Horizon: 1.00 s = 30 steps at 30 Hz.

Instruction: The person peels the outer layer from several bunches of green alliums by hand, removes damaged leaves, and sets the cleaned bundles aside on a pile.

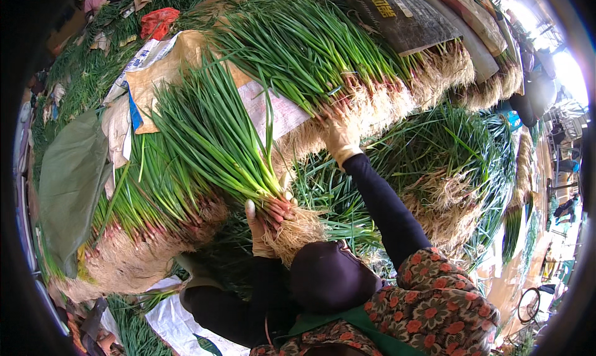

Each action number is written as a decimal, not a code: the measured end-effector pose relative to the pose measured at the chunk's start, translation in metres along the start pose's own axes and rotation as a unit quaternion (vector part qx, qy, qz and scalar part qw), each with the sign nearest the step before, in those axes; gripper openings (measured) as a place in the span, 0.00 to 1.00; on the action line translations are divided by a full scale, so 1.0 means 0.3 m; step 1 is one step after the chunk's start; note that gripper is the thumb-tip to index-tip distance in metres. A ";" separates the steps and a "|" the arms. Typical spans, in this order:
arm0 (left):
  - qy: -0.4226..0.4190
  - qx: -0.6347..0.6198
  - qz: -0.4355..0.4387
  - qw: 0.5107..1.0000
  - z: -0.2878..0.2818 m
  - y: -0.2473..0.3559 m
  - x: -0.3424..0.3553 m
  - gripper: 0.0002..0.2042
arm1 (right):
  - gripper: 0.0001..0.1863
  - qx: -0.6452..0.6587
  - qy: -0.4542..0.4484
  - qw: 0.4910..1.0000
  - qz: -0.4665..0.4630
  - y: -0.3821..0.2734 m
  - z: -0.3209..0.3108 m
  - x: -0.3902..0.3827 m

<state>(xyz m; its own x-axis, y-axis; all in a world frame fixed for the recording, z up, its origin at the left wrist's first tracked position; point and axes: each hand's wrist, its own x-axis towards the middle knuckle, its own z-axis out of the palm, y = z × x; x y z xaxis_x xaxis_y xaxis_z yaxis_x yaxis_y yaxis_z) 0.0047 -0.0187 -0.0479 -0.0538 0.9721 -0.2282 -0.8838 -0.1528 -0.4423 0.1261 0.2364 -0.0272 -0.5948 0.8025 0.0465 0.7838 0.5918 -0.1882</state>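
Note:
My left hand [259, 230], gloved in a pale beige glove, grips a large bunch of scallions [239, 151], its long green leaves angled up-left and its stringy pale roots hanging to the right. My right hand [340, 139], in a similar glove, reaches up to a stacked row of scallions [310, 52], fingers curled on the reddish stem bases above the roots. Another root-lined row [146, 256] lies to the left. Below the held bunch, a dark purple rounded piece of clothing [329, 278] hides part of my body.
Brown sacking [146, 108], a red bag [160, 24] and a green tarp [71, 188] lie over the left pile. Dark sacks [397, 18] cover scallions at back right. Loose greens [453, 139] fill the middle right. Equipment [562, 188] stands along the bright right edge.

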 end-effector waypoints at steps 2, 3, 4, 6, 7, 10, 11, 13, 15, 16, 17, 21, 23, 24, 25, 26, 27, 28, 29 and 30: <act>-0.008 0.073 0.028 0.997 0.010 -0.079 0.067 0.37 | 0.24 -0.124 0.327 0.908 -0.230 0.211 0.087 0.106; -0.016 -0.061 -0.055 0.997 0.005 -0.039 0.040 0.37 | 0.24 -0.106 0.324 0.910 -0.236 0.126 0.109 0.095; -0.026 -0.193 -0.127 0.973 0.001 0.013 -0.014 0.37 | 0.21 -0.049 0.138 0.982 -0.119 -0.022 0.102 0.048; -0.014 0.115 0.015 0.993 -0.013 0.067 -0.036 0.33 | 0.16 -0.013 -0.075 0.995 -0.068 -0.124 0.062 -0.036; -0.037 0.132 -0.011 0.991 -0.007 0.059 -0.018 0.32 | 0.14 0.071 -0.103 0.991 -0.051 -0.120 0.054 -0.094; -0.086 0.298 0.042 0.950 -0.045 0.068 0.013 0.28 | 0.15 0.180 -0.082 0.979 -0.047 -0.087 0.028 -0.126; -0.244 0.359 0.118 0.893 -0.099 0.138 0.010 0.28 | 0.17 0.215 -0.033 0.973 -0.070 -0.138 0.022 -0.108; -0.235 0.317 0.098 0.914 -0.093 0.104 0.045 0.29 | 0.20 0.110 0.058 0.992 -0.021 -0.024 0.064 -0.013; -0.152 0.258 0.087 0.950 -0.015 0.018 0.060 0.30 | 0.20 -0.033 -0.024 0.996 0.073 0.033 0.076 0.065; -0.147 0.248 0.088 0.953 0.006 -0.027 0.088 0.31 | 0.18 -0.088 0.023 0.993 0.078 0.074 0.096 0.071; -0.141 0.258 0.111 0.949 0.030 -0.018 0.074 0.32 | 0.16 -0.035 0.013 0.999 0.031 0.043 0.109 0.076; -0.150 0.309 0.090 0.935 0.010 0.074 0.025 0.31 | 0.10 0.044 0.081 0.965 -0.245 -0.153 0.056 -0.089; -0.038 0.404 0.097 0.909 -0.010 0.074 0.009 0.35 | 0.07 0.055 -0.113 0.963 -0.239 -0.219 0.071 -0.208; -0.018 0.082 -0.035 0.996 0.013 0.041 0.023 0.35 | 0.07 0.052 -0.110 0.964 -0.234 -0.189 0.075 -0.212; -0.010 0.203 0.001 0.979 0.009 0.037 0.029 0.35 | 0.08 0.084 -0.081 0.951 -0.287 -0.137 0.110 -0.210; -0.003 0.318 0.035 0.947 -0.004 0.030 0.046 0.35 | 0.10 0.113 -0.051 0.933 -0.336 -0.063 0.161 -0.204; -0.006 0.316 0.028 0.948 0.032 -0.028 0.064 0.35 | 0.12 0.142 -0.023 0.912 -0.384 0.011 0.204 -0.193; 0.015 0.344 0.085 0.935 0.102 -0.118 0.076 0.35 | 0.14 0.171 0.003 0.886 -0.431 0.065 0.225 -0.177; 0.056 0.382 0.175 0.906 0.146 -0.098 0.010 0.35 | 0.22 -0.084 -0.126 0.932 -0.330 -0.080 0.104 -0.117; -0.027 0.352 0.126 0.927 0.071 0.030 -0.041 0.36 | 0.24 -0.125 -0.078 0.963 -0.224 -0.137 0.047 -0.053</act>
<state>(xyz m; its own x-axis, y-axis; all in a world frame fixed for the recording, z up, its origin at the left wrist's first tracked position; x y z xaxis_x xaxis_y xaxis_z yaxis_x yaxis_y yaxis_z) -0.0125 -0.0282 -0.0304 -0.3070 0.9316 -0.1945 -0.9229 -0.2416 0.2997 0.1009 0.1982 -0.0341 -0.8877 0.4525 -0.0846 0.4487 0.8916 0.0601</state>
